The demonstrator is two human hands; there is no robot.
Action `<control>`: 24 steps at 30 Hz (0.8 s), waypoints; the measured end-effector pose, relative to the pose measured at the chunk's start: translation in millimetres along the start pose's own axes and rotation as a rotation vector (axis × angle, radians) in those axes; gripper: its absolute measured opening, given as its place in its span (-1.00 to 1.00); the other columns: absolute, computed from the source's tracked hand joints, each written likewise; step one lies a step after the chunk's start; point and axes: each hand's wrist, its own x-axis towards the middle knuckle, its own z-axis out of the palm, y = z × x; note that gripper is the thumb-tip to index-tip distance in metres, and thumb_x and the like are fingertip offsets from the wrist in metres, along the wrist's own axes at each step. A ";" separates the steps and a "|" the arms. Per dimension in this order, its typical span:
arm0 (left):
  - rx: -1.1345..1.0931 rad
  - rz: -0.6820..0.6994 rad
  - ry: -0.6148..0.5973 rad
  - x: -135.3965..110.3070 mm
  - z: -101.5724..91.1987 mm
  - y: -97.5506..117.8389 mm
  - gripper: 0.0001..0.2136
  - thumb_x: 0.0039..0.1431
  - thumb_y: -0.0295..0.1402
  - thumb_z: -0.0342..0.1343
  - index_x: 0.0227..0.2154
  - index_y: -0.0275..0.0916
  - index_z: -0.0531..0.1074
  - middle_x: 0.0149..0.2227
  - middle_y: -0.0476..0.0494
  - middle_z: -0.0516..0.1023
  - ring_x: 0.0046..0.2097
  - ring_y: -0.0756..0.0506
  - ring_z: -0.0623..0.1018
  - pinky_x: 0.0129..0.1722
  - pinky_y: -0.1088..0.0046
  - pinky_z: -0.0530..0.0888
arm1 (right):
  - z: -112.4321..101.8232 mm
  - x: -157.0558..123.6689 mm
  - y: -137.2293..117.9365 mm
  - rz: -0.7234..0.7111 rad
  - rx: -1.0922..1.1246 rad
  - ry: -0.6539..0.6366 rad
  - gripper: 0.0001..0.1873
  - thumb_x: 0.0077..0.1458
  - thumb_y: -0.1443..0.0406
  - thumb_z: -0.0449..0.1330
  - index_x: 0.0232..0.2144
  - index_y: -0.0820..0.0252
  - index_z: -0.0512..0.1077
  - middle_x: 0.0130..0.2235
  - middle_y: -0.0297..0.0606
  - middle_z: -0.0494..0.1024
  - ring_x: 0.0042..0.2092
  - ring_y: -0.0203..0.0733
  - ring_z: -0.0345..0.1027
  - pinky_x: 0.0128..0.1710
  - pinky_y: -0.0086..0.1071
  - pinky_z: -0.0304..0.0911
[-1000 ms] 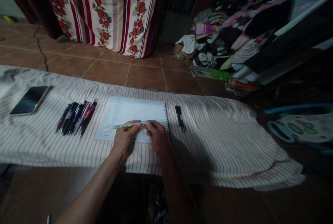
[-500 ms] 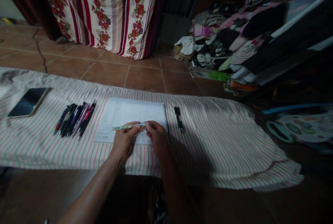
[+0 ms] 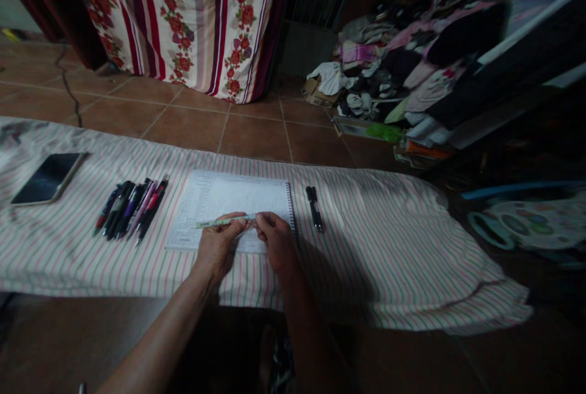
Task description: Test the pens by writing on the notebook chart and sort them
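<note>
A slim pale green pen [image 3: 223,222] with a patterned barrel lies sideways between my two hands, above a spiral notebook [image 3: 242,192]. My left hand [image 3: 220,241] pinches its barrel between thumb and fingers. At the right end of the pen, my right hand [image 3: 276,236] has its fingertips closed around the tip, which they hide. Printed or written lines show on the notebook's page, too small to read. To the right of the notebook's coil, two black pens [image 3: 314,209] lie side by side.
Several pens [image 3: 132,209] lie in a row left of the notebook, and a phone [image 3: 48,179] rests farther left. A striped cloth [image 3: 389,241] covers the table. Beyond are a floral curtain [image 3: 201,21], a clothes pile [image 3: 403,58] and a tiled floor [image 3: 183,119].
Almost nothing differs. Both hands keep their hold on the pen above the notebook, and the whole view has shifted very slightly.
</note>
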 end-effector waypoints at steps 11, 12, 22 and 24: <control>0.035 0.002 -0.001 -0.6 2.5 2.7 -0.68 -0.33 -0.42 0.36 -0.40 -0.37 0.49 -0.50 -0.12 0.58 -0.39 -0.03 0.55 -0.23 0.44 0.43 | 0.9 -2.2 -2.2 0.075 0.022 -0.026 -0.60 -0.19 0.01 0.22 -0.64 0.24 0.32 -0.61 -0.40 0.30 -0.59 -0.43 0.04 -0.60 -0.47 -0.08; 0.038 0.002 -0.003 -1.0 2.6 2.1 -0.68 -0.33 -0.41 0.36 -0.41 -0.37 0.49 -0.50 -0.11 0.57 -0.39 -0.03 0.55 -0.23 0.43 0.43 | 0.5 -1.6 -1.6 0.064 0.003 -0.014 -0.61 -0.19 0.02 0.23 -0.66 0.24 0.31 -0.63 -0.41 0.29 -0.60 -0.44 0.03 -0.61 -0.47 -0.09; 0.020 0.001 0.023 -2.4 3.9 1.0 -0.68 -0.35 -0.39 0.36 -0.42 -0.36 0.50 -0.48 -0.13 0.58 -0.38 -0.04 0.55 -0.20 0.42 0.43 | 0.3 -3.1 -4.6 0.038 0.043 -0.013 -0.72 -0.20 0.12 0.24 -0.53 0.23 0.40 -0.56 -0.40 0.34 -0.56 -0.43 0.07 -0.56 -0.48 -0.02; 0.025 0.004 0.029 -1.7 3.7 1.7 -0.68 -0.35 -0.40 0.36 -0.42 -0.36 0.50 -0.48 -0.13 0.58 -0.39 -0.04 0.55 -0.21 0.41 0.43 | 0.2 -3.6 -4.8 0.066 0.048 -0.015 -0.67 -0.19 0.06 0.22 -0.54 0.23 0.39 -0.56 -0.39 0.35 -0.56 -0.42 0.08 -0.57 -0.48 -0.03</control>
